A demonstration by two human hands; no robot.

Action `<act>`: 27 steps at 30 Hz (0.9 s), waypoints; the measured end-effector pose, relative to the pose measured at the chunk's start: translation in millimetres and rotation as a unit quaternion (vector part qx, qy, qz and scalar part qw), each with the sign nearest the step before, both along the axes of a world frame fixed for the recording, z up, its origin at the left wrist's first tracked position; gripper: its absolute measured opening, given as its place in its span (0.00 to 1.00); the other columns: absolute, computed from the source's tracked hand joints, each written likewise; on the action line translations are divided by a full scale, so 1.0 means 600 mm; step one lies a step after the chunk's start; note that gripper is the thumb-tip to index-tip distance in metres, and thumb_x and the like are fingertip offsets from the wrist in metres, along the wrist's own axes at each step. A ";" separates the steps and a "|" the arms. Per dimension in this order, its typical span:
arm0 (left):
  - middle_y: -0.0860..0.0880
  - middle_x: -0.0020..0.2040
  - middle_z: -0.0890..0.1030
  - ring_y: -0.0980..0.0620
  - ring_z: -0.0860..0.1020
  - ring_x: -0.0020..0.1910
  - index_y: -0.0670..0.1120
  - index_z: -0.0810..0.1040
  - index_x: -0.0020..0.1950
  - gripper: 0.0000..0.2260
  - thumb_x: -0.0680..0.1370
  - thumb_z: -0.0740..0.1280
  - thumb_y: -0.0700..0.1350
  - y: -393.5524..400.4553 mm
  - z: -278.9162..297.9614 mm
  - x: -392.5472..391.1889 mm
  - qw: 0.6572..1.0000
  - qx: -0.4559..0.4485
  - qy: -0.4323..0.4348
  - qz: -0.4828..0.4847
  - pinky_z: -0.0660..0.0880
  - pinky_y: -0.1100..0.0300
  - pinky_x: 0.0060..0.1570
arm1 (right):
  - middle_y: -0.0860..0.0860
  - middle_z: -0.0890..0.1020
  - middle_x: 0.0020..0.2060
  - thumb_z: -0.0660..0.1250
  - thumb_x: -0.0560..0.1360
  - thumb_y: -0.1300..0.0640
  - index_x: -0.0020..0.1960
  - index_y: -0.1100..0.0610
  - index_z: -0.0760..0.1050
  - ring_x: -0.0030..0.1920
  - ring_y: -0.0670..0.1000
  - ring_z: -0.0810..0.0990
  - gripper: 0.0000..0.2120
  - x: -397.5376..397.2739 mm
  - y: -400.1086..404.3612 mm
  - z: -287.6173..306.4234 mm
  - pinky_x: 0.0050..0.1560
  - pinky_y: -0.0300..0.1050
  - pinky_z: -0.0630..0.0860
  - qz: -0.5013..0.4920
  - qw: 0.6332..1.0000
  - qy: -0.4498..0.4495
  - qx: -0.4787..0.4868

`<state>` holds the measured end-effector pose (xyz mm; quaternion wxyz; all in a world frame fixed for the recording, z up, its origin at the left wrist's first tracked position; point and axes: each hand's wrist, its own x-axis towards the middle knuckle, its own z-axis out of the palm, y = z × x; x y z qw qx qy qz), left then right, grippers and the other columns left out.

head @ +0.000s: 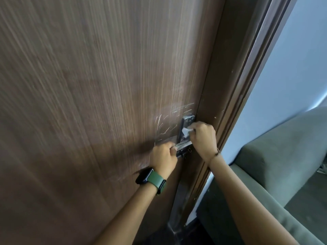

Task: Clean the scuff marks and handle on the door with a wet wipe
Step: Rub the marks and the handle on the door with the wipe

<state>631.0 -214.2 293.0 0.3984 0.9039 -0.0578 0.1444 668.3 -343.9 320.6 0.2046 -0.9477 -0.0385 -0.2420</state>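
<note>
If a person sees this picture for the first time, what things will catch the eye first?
Probably the pale scuff marks on the dark wooden door, just left of the metal handle. Next, the two hands there: the right hand presses a white wet wipe on the lock plate, and the left hand grips the lever.

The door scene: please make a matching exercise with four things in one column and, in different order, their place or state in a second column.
1. wet wipe
2. lever handle
3. scuff marks
4. sofa

A. green, right of the door frame
B. gripped by the left hand
C. white lines on the door, left of the lock plate
D. pinched in the right hand

Pairs: 1-D, 2-B, 3-C, 4-A
</note>
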 end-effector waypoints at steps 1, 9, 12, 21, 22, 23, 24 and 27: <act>0.42 0.42 0.85 0.43 0.81 0.42 0.42 0.81 0.49 0.08 0.76 0.62 0.40 -0.001 0.001 0.000 1.000 -0.003 0.000 0.002 0.78 0.51 0.41 | 0.59 0.83 0.44 0.62 0.72 0.67 0.45 0.65 0.81 0.45 0.60 0.80 0.08 0.005 0.000 0.002 0.42 0.44 0.72 -0.005 1.000 0.016 -0.003; 0.40 0.45 0.84 0.41 0.81 0.45 0.43 0.80 0.53 0.10 0.76 0.61 0.41 -0.003 0.005 -0.002 1.000 0.002 0.020 0.006 0.78 0.49 0.46 | 0.58 0.82 0.42 0.63 0.73 0.65 0.42 0.65 0.79 0.44 0.57 0.79 0.06 0.011 0.005 -0.005 0.40 0.42 0.71 0.005 1.000 0.017 -0.019; 0.41 0.46 0.84 0.41 0.81 0.47 0.44 0.80 0.54 0.10 0.76 0.61 0.41 0.000 0.005 -0.006 1.000 0.003 0.029 -0.002 0.78 0.49 0.47 | 0.58 0.82 0.40 0.64 0.71 0.68 0.40 0.63 0.80 0.43 0.58 0.80 0.07 -0.013 -0.007 -0.021 0.39 0.42 0.71 0.011 1.000 -0.003 -0.015; 0.39 0.47 0.84 0.40 0.81 0.48 0.43 0.79 0.55 0.11 0.76 0.61 0.41 -0.003 0.008 -0.009 1.000 -0.001 0.025 0.007 0.77 0.48 0.49 | 0.57 0.84 0.47 0.64 0.73 0.67 0.48 0.62 0.82 0.47 0.56 0.81 0.09 -0.019 -0.014 -0.034 0.46 0.35 0.69 -0.026 0.989 -0.020 0.141; 0.39 0.47 0.84 0.40 0.81 0.48 0.42 0.79 0.55 0.11 0.76 0.61 0.41 -0.004 0.007 -0.009 1.000 -0.001 0.023 0.007 0.77 0.48 0.48 | 0.57 0.84 0.47 0.63 0.73 0.67 0.49 0.61 0.82 0.47 0.56 0.81 0.10 -0.017 -0.015 -0.035 0.45 0.34 0.68 -0.030 0.986 -0.017 0.163; 0.39 0.47 0.84 0.40 0.81 0.48 0.43 0.79 0.55 0.11 0.76 0.61 0.41 -0.004 0.007 -0.007 1.000 0.001 0.021 0.008 0.77 0.48 0.48 | 0.57 0.85 0.46 0.62 0.74 0.67 0.49 0.61 0.82 0.47 0.56 0.81 0.10 -0.011 -0.012 -0.032 0.43 0.32 0.67 -0.034 0.983 -0.014 0.182; 0.39 0.46 0.84 0.40 0.81 0.48 0.43 0.79 0.54 0.11 0.76 0.61 0.41 -0.005 0.006 -0.006 1.000 0.004 0.019 0.010 0.77 0.48 0.48 | 0.57 0.85 0.46 0.62 0.74 0.66 0.50 0.61 0.81 0.47 0.56 0.81 0.10 -0.005 -0.007 -0.028 0.40 0.30 0.64 -0.034 0.979 -0.011 0.199; 0.39 0.46 0.84 0.40 0.81 0.48 0.42 0.79 0.55 0.11 0.76 0.61 0.40 -0.004 0.005 -0.006 1.000 -0.001 0.016 0.006 0.77 0.48 0.49 | 0.57 0.84 0.47 0.61 0.75 0.66 0.50 0.62 0.81 0.47 0.55 0.81 0.10 -0.011 -0.003 -0.035 0.37 0.28 0.63 -0.025 0.975 -0.014 0.219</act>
